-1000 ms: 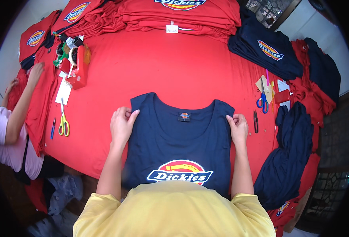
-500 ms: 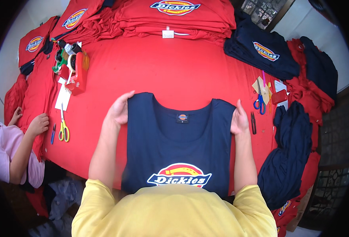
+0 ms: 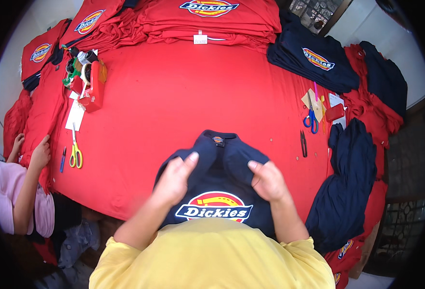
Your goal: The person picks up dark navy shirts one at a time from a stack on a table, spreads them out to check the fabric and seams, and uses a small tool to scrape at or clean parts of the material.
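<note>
A navy sleeveless top [image 3: 219,180] with a red, yellow and white chest print lies at the near edge of the table, against my yellow shirt. Its neck label [image 3: 217,139] shows inside the raised back neckline. My left hand [image 3: 175,177] is closed on the cloth at the left shoulder, thumb on top. On the opposite shoulder, my right hand [image 3: 268,179] grips the cloth the same way. Between the hands the fabric bunches up and the neck opening is narrowed. My fingers under the cloth are hidden.
Red cloth covers the table [image 3: 174,91]. Folded red shirts [image 3: 212,24] and navy shirts [image 3: 313,58] line the far side. Yellow scissors [image 3: 76,151], a red tape dispenser [image 3: 96,86], blue scissors [image 3: 311,118] and thread snips [image 3: 303,143] lie around. Another person's hand [image 3: 40,153] works at left.
Both hands have moved inward from the garment's outer sides onto its shoulders. The top, spread flat before, is now gathered, its shoulders drawn together and lower.
</note>
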Demonstrator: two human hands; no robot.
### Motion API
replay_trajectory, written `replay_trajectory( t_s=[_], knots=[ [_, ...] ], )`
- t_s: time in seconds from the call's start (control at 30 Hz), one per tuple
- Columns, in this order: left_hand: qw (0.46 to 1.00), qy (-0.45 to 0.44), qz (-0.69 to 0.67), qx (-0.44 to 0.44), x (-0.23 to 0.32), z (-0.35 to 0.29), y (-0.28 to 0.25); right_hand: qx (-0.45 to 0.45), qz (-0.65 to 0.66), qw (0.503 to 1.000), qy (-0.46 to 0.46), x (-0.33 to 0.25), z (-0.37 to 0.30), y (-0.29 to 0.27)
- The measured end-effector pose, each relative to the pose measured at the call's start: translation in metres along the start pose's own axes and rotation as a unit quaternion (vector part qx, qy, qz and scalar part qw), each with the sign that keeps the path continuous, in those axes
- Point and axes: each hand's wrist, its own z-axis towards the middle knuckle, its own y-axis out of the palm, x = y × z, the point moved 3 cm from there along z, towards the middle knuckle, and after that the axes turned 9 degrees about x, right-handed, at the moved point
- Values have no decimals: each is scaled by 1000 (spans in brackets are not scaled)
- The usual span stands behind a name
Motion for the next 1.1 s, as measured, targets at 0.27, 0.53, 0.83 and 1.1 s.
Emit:
replay_trajectory(
  t_s=[0.27, 0.53, 0.83, 1.1],
  knots=[
    [929, 262, 244, -89, -42, -47, 30, 33, -53, 983, -171, 67, -46, 28],
    [867, 371, 264, -204, -69, -50, 24, -99, -38, 976, -190, 93, -46, 31],
    [890, 298, 216, -270, -69, -51, 25, -146, -56, 976, -149, 95, -44, 46],
    [879, 157, 423, -151, -44, -36, 36, 31, -122, 990, -56, 60, -10, 21]
  ],
)
